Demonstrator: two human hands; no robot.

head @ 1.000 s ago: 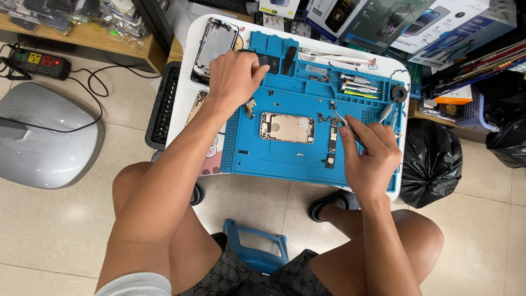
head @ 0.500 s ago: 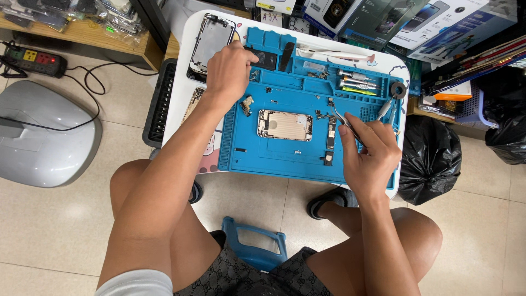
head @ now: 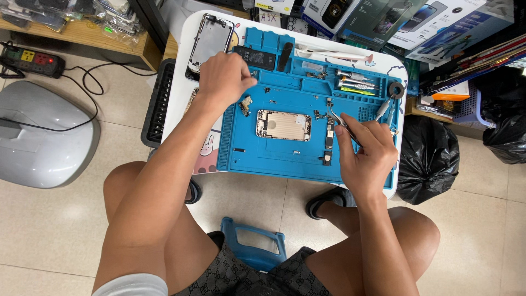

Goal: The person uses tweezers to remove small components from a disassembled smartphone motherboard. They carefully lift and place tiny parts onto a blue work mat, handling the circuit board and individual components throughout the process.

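A gold phone back housing [head: 284, 125] lies in the middle of a blue repair mat [head: 274, 159] on a small white table [head: 181, 82]. My right hand [head: 364, 156] grips metal tweezers [head: 335, 117] whose tips point at small parts near a narrow circuit board [head: 329, 133] right of the housing. My left hand [head: 222, 79] rests curled on the mat's upper left, beside a black battery [head: 255, 57] and a small metal part [head: 245, 103]. Whether it holds anything is hidden. A phone screen [head: 210, 41] lies on the table at the far left.
Screwdrivers [head: 353, 83] and pliers [head: 386, 107] lie on the mat's right side. Boxes [head: 383, 16] stack behind the table. A black bag [head: 427, 159] sits right, a grey device [head: 44, 137] and power strip [head: 27, 59] left, a blue stool [head: 255, 244] between my knees.
My left hand has drawn slightly down and left, off the mat's top edge. My right hand with the tweezers stays near the circuit board.
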